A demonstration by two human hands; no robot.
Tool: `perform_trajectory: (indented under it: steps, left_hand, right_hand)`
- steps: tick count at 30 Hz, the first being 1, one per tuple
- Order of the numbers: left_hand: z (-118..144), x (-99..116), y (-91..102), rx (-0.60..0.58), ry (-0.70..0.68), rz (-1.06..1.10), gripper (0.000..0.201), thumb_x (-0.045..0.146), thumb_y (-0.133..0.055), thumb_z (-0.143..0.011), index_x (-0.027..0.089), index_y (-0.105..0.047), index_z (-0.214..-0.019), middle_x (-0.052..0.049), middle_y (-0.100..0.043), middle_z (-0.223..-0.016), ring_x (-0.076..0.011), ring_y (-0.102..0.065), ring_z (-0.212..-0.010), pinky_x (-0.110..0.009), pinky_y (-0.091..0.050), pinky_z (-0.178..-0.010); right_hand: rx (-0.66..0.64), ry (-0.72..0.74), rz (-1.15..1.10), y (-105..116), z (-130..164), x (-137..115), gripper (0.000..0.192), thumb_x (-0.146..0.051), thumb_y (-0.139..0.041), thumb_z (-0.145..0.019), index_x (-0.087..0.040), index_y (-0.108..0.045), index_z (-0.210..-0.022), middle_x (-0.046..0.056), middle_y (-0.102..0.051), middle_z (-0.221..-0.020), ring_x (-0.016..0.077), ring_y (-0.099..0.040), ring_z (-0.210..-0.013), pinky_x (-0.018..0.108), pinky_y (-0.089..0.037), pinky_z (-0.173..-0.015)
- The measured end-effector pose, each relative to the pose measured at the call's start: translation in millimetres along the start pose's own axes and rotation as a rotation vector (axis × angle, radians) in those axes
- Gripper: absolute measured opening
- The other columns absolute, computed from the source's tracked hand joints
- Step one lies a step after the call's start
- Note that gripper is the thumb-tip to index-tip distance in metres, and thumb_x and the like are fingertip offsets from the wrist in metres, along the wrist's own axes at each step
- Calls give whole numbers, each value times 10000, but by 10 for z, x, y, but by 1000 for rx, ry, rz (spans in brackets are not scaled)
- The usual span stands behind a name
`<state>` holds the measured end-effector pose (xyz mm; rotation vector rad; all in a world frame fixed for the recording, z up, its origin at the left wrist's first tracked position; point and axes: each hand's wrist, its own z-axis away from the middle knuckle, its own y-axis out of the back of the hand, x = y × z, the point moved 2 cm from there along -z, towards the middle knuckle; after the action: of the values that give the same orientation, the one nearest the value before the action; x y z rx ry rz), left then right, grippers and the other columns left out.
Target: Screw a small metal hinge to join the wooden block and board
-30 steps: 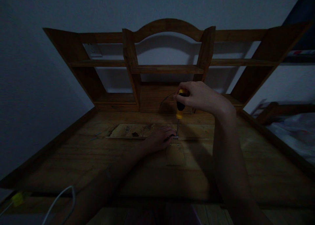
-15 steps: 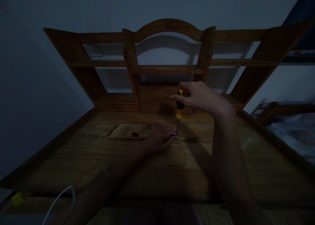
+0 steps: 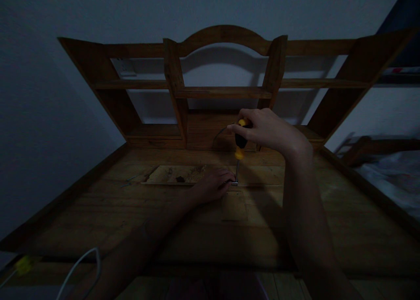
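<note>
Gripped in my right hand [image 3: 262,127] is a screwdriver [image 3: 239,153] with a yellow and black handle, held upright. Its shaft points down onto a small shiny metal piece [image 3: 234,183], perhaps a hinge, on the wood. My left hand [image 3: 215,184] lies low over that piece, fingers closed against it from the left, so most of it is hidden. Beneath both is a long wooden strip [image 3: 164,174] with a dark hole and crumbs of wood. A small square wooden board [image 3: 234,206] lies just in front of the metal piece.
A wooden shelf unit [image 3: 225,92] stands at the back of the desk [image 3: 131,217] against the wall. Some thin metal bits [image 3: 129,181] lie to the left. A white cable [image 3: 78,260] loops at the front left, beside a yellow object [image 3: 23,265].
The screwdriver handle has turned slightly in my right hand. My left hand stays in place at the metal piece.
</note>
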<state>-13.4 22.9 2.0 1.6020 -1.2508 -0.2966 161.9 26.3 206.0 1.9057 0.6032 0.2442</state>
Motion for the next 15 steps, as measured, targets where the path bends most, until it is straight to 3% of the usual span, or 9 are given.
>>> perform_trajectory:
  steps: [3,8,15]
  left_hand:
    - [-2,-2,0,-3,-9,0,191,205,-465,-1013,221,-617,-1129,-70,-696,-1173,-209,-647,-1114,-374,-531,-996]
    - [-3,3,1,-3,-4,0,200,204,-453,-1021,231,-615,-1134,-72,-695,-1185,-213,-639,-1128,-378,-521,-1019]
    - [1,-6,-6,17,-15,-10,193,198,-467,-1014,234,-615,-1133,-55,-696,-1187,-194,-651,-1125,-354,-534,-1005]
  right_hand:
    - [-15,1,-32,10,6,-19,354,-514,-536,-959,-187,-663,-1008,103,-729,-938,263,-646,-856,342,-405,-716]
    - [-24,63,-74,3,0,-22,149,-317,-561,-904,-206,-644,-958,67,-721,-903,223,-629,-782,321,-391,-672]
    - [7,19,-21,-18,-3,14,251,-424,-564,-946,-189,-652,-934,86,-714,-901,224,-620,-777,332,-380,-673]
